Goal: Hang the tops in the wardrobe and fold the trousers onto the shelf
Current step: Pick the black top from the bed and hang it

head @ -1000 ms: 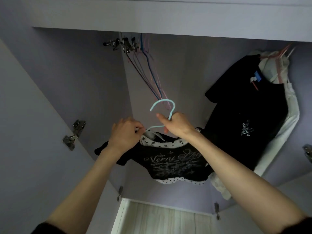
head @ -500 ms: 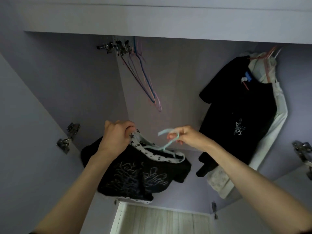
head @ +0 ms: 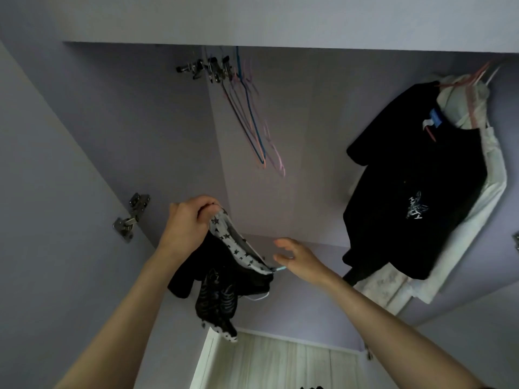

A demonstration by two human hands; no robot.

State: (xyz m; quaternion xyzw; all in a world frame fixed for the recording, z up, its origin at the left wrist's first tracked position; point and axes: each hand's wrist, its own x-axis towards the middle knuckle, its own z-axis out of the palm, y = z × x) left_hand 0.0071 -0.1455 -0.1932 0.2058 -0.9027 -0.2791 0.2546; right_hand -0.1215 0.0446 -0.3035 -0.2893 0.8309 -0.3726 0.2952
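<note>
Black top (head: 222, 287) pinched by left hand (head: 188, 223); right hand (head: 295, 258) spread.

No readable text (prints blurred)

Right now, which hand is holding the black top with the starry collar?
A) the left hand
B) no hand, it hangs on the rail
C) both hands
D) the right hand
A: the left hand pinches the starry collar of the black top, while the right hand is open beside it with its fingers spread.
</note>
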